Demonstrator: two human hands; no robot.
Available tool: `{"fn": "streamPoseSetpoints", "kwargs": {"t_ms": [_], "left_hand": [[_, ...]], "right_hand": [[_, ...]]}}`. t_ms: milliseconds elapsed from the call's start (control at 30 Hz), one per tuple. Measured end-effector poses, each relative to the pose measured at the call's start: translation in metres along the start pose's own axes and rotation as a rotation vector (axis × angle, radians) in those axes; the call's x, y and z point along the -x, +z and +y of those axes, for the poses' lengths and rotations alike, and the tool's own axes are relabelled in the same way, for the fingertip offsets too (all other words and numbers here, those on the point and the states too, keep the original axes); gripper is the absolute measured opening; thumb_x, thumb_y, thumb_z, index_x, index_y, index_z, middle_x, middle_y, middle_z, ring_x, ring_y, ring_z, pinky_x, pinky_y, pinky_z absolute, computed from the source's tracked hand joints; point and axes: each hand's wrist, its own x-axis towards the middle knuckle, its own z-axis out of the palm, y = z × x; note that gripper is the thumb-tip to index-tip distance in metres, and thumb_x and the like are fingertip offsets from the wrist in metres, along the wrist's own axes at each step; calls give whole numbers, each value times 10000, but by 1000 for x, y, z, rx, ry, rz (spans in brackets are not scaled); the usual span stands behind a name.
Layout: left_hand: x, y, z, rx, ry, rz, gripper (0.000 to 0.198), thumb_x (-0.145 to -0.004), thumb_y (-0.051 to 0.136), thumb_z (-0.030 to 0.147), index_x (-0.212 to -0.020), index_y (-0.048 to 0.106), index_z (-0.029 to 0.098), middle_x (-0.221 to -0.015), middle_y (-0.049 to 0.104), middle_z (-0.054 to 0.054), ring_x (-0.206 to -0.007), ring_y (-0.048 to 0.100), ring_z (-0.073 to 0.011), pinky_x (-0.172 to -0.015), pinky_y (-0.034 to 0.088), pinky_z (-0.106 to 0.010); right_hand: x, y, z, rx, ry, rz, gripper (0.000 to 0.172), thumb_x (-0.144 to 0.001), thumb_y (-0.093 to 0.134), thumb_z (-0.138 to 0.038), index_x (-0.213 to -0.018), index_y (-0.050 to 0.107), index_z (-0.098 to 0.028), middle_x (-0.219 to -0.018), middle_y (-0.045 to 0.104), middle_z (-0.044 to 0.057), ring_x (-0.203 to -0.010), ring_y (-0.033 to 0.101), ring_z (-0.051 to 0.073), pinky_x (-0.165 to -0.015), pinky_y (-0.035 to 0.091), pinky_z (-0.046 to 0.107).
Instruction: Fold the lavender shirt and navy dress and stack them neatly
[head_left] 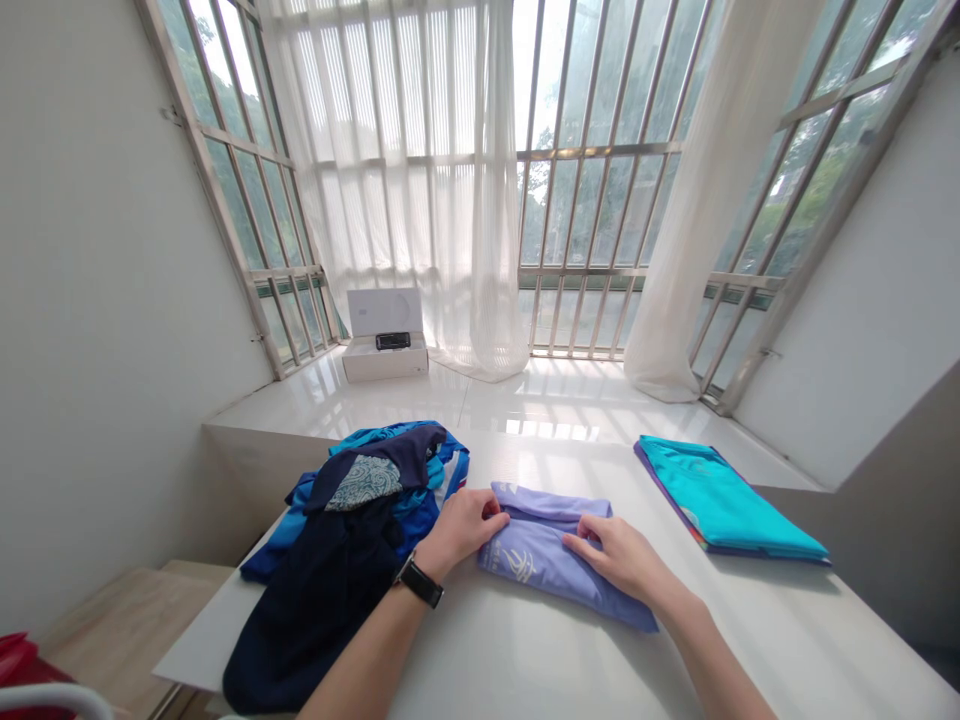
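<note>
A lavender garment (pixel 534 560), folded into a rough bundle with a printed white emblem, lies on the white table (pixel 780 640). My left hand (pixel 459 530) is at its left end, fingers curled over the folded edge. My right hand (pixel 611 555) lies across its right part, with the fingers and thumb on the fabric. Left of my left hand is a heap of dark navy and blue clothing (pixel 349 540), which my left forearm runs beside. A neat folded teal garment with a purple edge (pixel 724 500) lies to the right, apart from my right hand.
A white open box (pixel 385 358) holding a small black object stands on the glossy white ledge (pixel 525 395) below barred windows and white curtains. A wooden surface (pixel 124 615) lies below the table's left edge, with a red object (pixel 19 665) in the corner.
</note>
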Motion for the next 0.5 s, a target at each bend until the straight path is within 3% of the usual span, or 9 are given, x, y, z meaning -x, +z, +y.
{"fn": "streamPoseSetpoints", "kwargs": {"t_ms": [267,500], "left_hand": [[2,-11,-5,3,-56,-127,355,-891,621,460,-683,673,177,-631,653,-20,-627,579,-175,-577,340,-270],[1,-8,-5,45,46,-100,248,-897,632,375,-755,659,174,-713,652,-10,-676,575,-165,-603,350,-262]], "right_hand": [[-1,2,2,26,-12,-19,347,-953,470,-512,-772,599,-246,-827,741,61,-810,691,270,-689,434,342],[-1,4,5,41,-27,-21,322,-968,453,-500,-821,589,-247,-864,746,62,-837,700,266,-713,451,341]]}}
